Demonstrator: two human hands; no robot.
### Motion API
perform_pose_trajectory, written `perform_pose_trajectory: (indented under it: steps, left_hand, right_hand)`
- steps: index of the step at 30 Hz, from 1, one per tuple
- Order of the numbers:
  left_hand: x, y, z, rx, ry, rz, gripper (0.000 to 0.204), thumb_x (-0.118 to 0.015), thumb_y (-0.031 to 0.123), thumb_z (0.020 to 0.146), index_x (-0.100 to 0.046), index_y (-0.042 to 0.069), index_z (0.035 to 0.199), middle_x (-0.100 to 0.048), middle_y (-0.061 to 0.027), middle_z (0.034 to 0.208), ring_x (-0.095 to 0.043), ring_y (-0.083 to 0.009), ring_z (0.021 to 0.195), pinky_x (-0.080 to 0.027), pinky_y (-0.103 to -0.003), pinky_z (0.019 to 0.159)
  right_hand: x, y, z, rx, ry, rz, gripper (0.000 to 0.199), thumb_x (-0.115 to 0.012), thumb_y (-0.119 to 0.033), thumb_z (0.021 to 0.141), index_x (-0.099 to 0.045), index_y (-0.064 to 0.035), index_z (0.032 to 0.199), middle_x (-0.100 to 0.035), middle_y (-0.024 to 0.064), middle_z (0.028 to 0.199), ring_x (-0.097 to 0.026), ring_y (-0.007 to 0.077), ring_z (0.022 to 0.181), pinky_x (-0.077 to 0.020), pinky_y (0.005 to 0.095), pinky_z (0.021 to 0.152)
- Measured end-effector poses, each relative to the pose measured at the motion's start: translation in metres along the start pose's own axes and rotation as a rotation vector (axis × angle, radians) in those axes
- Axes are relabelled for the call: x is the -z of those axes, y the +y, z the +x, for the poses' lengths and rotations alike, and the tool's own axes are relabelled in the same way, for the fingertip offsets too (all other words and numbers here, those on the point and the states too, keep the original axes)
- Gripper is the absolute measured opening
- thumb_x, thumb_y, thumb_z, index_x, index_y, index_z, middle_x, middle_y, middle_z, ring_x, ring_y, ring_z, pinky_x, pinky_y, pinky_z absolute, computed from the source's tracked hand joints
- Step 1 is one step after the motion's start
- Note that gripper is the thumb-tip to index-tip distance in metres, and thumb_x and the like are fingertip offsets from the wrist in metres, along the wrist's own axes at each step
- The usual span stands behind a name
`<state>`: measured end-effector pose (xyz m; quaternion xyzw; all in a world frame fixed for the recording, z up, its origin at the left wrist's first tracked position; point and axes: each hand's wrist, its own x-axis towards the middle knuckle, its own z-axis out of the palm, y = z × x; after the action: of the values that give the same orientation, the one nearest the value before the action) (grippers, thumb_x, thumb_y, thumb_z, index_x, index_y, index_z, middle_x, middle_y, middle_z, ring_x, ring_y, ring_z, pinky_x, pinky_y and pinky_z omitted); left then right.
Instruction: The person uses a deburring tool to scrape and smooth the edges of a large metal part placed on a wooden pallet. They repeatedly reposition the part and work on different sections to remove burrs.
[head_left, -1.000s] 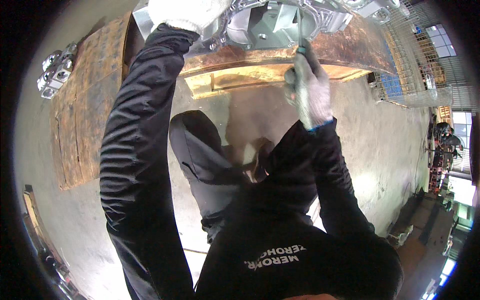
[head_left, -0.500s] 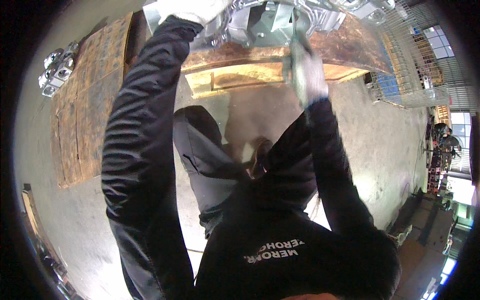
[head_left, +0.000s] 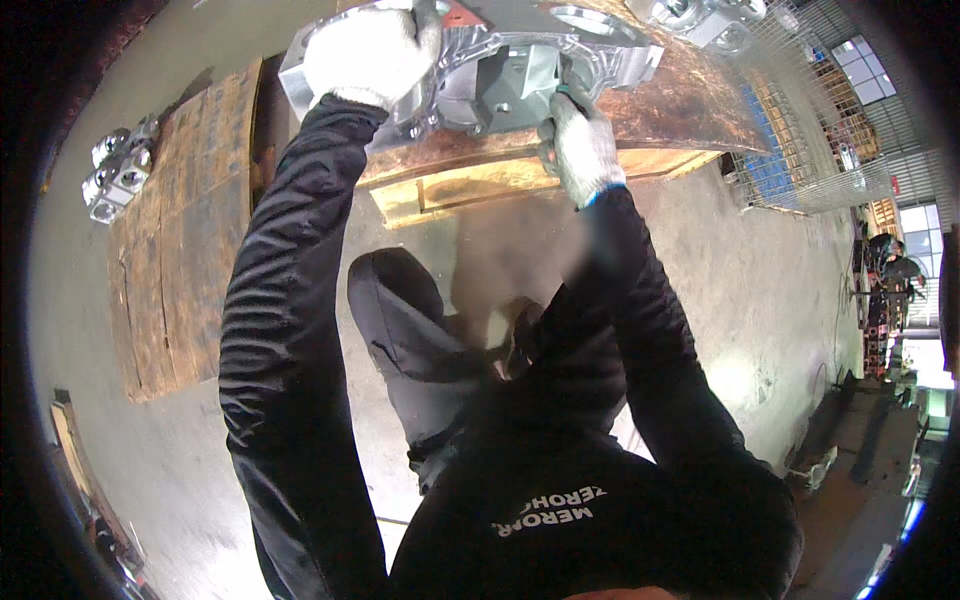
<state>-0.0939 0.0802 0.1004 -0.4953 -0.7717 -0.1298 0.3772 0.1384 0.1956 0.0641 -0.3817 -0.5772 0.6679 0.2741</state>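
Hands in white gloves grip a grey metal casting [head_left: 500, 75] lying on a rusty brown surface [head_left: 690, 100]; the left hand [head_left: 365, 55] clasps its left edge; the right hand [head_left: 580, 145] clutches its near right edge. Smaller metal parts [head_left: 115, 175] sit well apart on a wooden board [head_left: 185, 240].

Even, moderately bright indoor light with daylight glare from windows [head_left: 868, 75] at upper right, soft shadow beneath the person on the concrete floor [head_left: 760, 300], strong fisheye bending and black vignette at edges.
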Motion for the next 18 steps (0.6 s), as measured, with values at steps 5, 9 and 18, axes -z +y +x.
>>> perform_pose_trajectory:
  steps: [5,9,18]
  left_hand:
    - [0.002,0.006,-0.002,0.123,-0.076,-0.092,0.04,-0.049,0.044,0.1,-0.077,0.016,0.092,-0.071,-0.0144,0.071,-0.068,-0.0326,0.058,-0.054,-0.046,0.055]
    - [0.001,0.015,0.006,0.114,0.004,-0.152,0.044,-0.051,0.041,0.101,-0.075,0.011,0.08,-0.067,-0.0137,0.062,-0.065,-0.0313,0.052,-0.052,-0.044,0.05]
    - [0.018,0.017,0.005,0.157,0.09,-0.166,0.053,-0.054,0.045,0.099,-0.072,0.006,0.068,-0.065,-0.0163,0.059,-0.064,-0.0332,0.051,-0.053,-0.045,0.054]
  right_hand:
    - [0.004,0.036,-0.055,0.101,0.011,0.077,0.057,-0.059,-0.026,0.105,-0.042,-0.0178,0.158,-0.052,0.0007,0.069,-0.042,0.0106,0.046,-0.0387,0.0277,0.042]
    - [0.002,0.024,0.007,0.053,0.072,0.14,0.03,-0.054,-0.024,0.106,-0.059,-0.0155,0.135,-0.046,-0.0042,0.065,-0.044,0.009,0.048,-0.0378,0.0277,0.044]
    - [0.0,0.02,0.004,0.046,0.03,0.168,0.037,-0.058,-0.024,0.105,-0.058,-0.0092,0.139,-0.051,-0.0026,0.068,-0.049,0.0088,0.052,-0.0411,0.0286,0.044]
